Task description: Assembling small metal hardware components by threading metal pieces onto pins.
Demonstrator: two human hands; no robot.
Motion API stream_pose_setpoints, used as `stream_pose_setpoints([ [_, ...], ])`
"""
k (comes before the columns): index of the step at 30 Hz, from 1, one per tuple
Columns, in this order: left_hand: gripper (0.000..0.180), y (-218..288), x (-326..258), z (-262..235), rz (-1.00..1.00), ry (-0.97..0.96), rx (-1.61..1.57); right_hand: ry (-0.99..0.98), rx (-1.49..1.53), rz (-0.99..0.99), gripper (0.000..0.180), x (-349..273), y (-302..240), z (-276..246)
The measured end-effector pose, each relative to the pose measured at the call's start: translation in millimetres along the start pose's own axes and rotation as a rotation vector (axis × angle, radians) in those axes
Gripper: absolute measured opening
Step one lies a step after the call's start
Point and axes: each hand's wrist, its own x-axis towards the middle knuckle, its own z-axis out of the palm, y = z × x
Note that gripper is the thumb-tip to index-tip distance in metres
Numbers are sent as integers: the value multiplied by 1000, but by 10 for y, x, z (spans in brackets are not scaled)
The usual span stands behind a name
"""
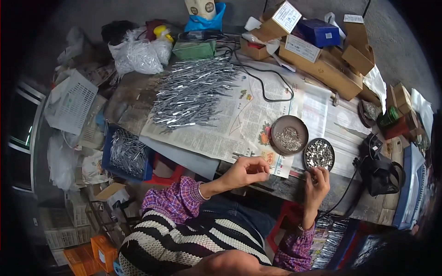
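Note:
My left hand [245, 172] is over the front edge of the table, thumb and forefinger curled together in a pinch. What it holds, if anything, is too small to make out. Just below the dark round dish [305, 158], my right hand [317, 185] has its fingers drawn together near the rim; anything in them is hidden. Small shiny metal pieces [320, 154] fill that dish. A brown round dish [301, 128] beside it contains small pale metal parts [289, 138]. Several thin metal pieces [237, 155] lie on the newspaper [216, 142] near my left hand.
A large heap of slender grey metal parts [193, 94] covers the newspaper's left side. A blue bin [107, 156] of similar parts stands left of the table. Cardboard boxes [322, 69] line the back. A black cable [264, 94] crosses the newspaper; a black strapped device [380, 172] sits right.

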Motion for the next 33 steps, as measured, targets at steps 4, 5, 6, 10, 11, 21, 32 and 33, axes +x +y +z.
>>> stream_pose_setpoints([
  [4, 18, -2, 6, 16, -14, -30, -17, -95, 499, 235, 8, -122, -250, -3],
  [5, 21, -33, 16, 16, -30, -44, -59, -96, 599, 329, 8, -184, -344, 46],
  [6, 22, -39, 9, 9, -76, -59, -64, -134, 671, 406, 7, -234, -415, 82],
  [10, 21, -16, -61, -12, -91, -51, -37, -261, 875, 501, 12, -340, -671, 192],
  [11, 21, 27, -74, 2, -184, -29, -34, -241, 900, 471, 12, -428, -612, 281],
  [21, 19, 21, -110, 112, -115, -61, 12, -183, 1276, 686, 13, -650, -640, 377],
  [32, 19, 38, -81, 152, 32, -16, 194, -135, 1403, 745, 15, -613, -683, 387],
  [33, 20, 24, -73, 138, 54, -26, 229, -120, 1418, 729, 15, -617, -678, 389],
])
